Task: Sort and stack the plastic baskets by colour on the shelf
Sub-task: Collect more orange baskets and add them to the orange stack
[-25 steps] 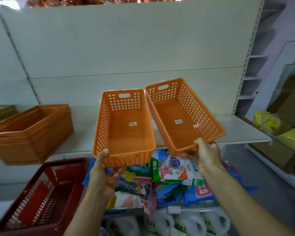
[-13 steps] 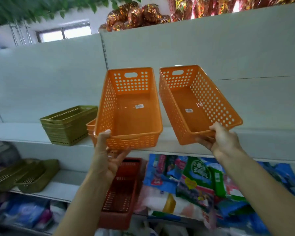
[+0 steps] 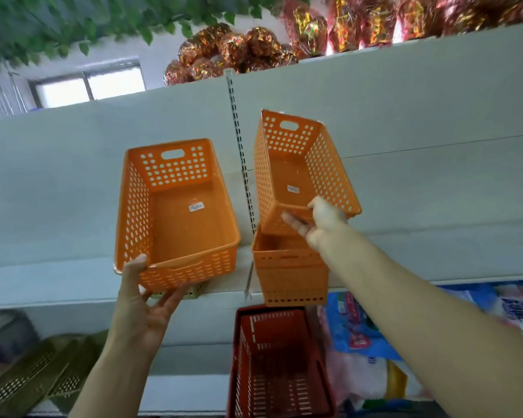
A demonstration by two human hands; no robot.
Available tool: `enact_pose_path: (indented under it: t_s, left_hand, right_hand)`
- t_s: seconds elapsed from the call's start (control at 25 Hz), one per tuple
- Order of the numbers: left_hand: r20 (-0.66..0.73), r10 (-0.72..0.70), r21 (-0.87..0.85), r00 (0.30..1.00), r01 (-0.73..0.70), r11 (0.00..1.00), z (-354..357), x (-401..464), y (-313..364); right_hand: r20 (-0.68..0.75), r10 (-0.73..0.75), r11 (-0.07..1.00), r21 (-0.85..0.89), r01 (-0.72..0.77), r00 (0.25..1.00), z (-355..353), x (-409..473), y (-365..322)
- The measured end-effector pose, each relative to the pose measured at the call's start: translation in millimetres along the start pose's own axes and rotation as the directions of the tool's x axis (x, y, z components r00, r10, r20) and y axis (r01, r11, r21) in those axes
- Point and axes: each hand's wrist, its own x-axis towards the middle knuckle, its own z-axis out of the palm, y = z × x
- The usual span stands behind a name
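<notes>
My left hand [image 3: 145, 300] grips the near rim of an orange perforated basket [image 3: 178, 218], thumb on the rim and fingers under it, held up in front of the grey shelf [image 3: 58, 285]. My right hand [image 3: 317, 221] holds a second orange basket [image 3: 296, 173] by its near end, tilted steeply with its near end over the open top of a stack of orange baskets [image 3: 290, 273] standing on the shelf. An olive green basket [image 3: 194, 292] on the shelf peeks out from behind the left basket.
A dark red basket [image 3: 278, 363] sits on the lower shelf below the orange stack. Olive green baskets [image 3: 34, 378] lie at the lower left. Packaged goods [image 3: 366, 336] fill the lower right. Shiny wrapped items [image 3: 239, 52] line the top of the shelf back panel.
My view has swung left. The right basket has tipped up and moved over the orange stack on the shelf. The left basket has stayed in my left hand, now covering the olive baskets.
</notes>
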Motion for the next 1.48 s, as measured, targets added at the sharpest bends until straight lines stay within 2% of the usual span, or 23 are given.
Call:
enact_pose_path:
  t_s: [0.24, 0.32, 0.44, 0.52, 0.6, 0.64, 0.68, 0.72, 0.76, 0.84, 0.88, 0.92, 1.12, 1.2, 1.32, 1.48]
  left_hand:
    - [0.016, -0.020, -0.014, 1.000, 0.020, 1.000, -28.7, 37.8, 10.0]
    - [0.024, -0.027, -0.019, 0.999, 0.027, 0.999, -30.6, 48.3, 12.1]
    - [0.035, -0.028, -0.021, 0.999, 0.029, 0.999, -28.6, 57.7, 16.3]
    - [0.030, -0.025, -0.021, 0.999, 0.026, 0.999, -26.6, 60.9, 17.2]
    - [0.032, -0.029, -0.004, 0.999, 0.030, 1.000, -24.9, 60.8, 14.9]
    - [0.039, -0.035, 0.006, 0.999, 0.034, 0.999, -23.2, 60.3, 13.2]
    - [0.042, -0.040, 0.013, 0.998, 0.040, 0.999, -21.7, 59.4, 11.4]
    - [0.048, -0.052, 0.019, 0.998, 0.051, 0.999, -18.7, 58.0, 9.3]
    - [0.056, -0.065, 0.025, 0.996, 0.064, 0.998, -14.6, 56.0, 7.0]
    - [0.074, -0.084, 0.044, 0.994, 0.081, 0.996, -3.0, 53.0, 0.5]
    - [0.090, -0.092, 0.057, 0.992, 0.087, 0.995, 5.1, 52.0, -3.5]
    - [0.117, -0.102, 0.073, 0.988, 0.094, 0.993, 14.4, 50.8, -7.4]
    - [0.275, -0.232, 0.314, 0.933, 0.141, 0.939, 66.6, 53.2, -31.7]
    - [0.311, -0.212, 0.425, 0.926, 0.064, 0.903, 84.0, 57.7, -42.7]
    - [0.393, -0.118, 0.492, 0.912, -0.099, 0.865, 101.9, 64.7, -51.7]
    - [0.427, -0.071, 0.557, 0.902, -0.200, 0.806, 118.3, 71.5, -52.9]
  right_hand:
    - [-0.161, 0.039, 0.995, -0.081, -0.052, 0.986, 31.7, 20.5, 43.2]
    - [-0.175, 0.045, 0.992, -0.111, -0.065, 0.983, 33.6, 18.4, 47.5]
    - [-0.160, 0.012, 0.965, -0.257, -0.053, 0.987, 29.3, 1.2, 62.1]
    - [-0.111, -0.084, 0.930, -0.365, 0.038, 0.990, 24.8, -13.0, 75.0]
    - [0.027, -0.229, 0.865, -0.452, 0.216, 0.973, 20.8, -23.9, 82.8]
    - [0.153, -0.310, 0.798, -0.495, 0.344, 0.939, 20.0, -29.4, 82.8]
    - [0.320, -0.377, 0.673, -0.550, 0.494, 0.869, 20.4, -34.4, 80.5]
    - [0.508, -0.390, 0.485, -0.596, 0.640, 0.768, 21.1, -38.4, 76.1]
    - [0.663, -0.339, 0.275, -0.608, 0.744, 0.667, 21.6, -41.0, 71.8]
    - [0.807, -0.218, -0.092, -0.576, 0.812, 0.548, 20.9, -39.8, 64.3]
    - [0.827, -0.211, -0.199, -0.558, 0.806, 0.520, 18.8, -36.8, 59.3]
    - [0.837, -0.236, -0.256, -0.544, 0.799, 0.494, 15.8, -33.4, 52.8]
    - [0.825, -0.371, -0.333, -0.547, 0.768, 0.427, -11.0, -3.1, 3.9]
    - [0.808, -0.402, -0.341, -0.569, 0.749, 0.430, -21.6, 9.3, -12.1]
    - [0.779, -0.429, -0.304, -0.602, 0.738, 0.459, -34.7, 25.9, -23.9]
    - [0.740, -0.480, -0.261, -0.633, 0.728, 0.471, -42.1, 43.7, -29.7]
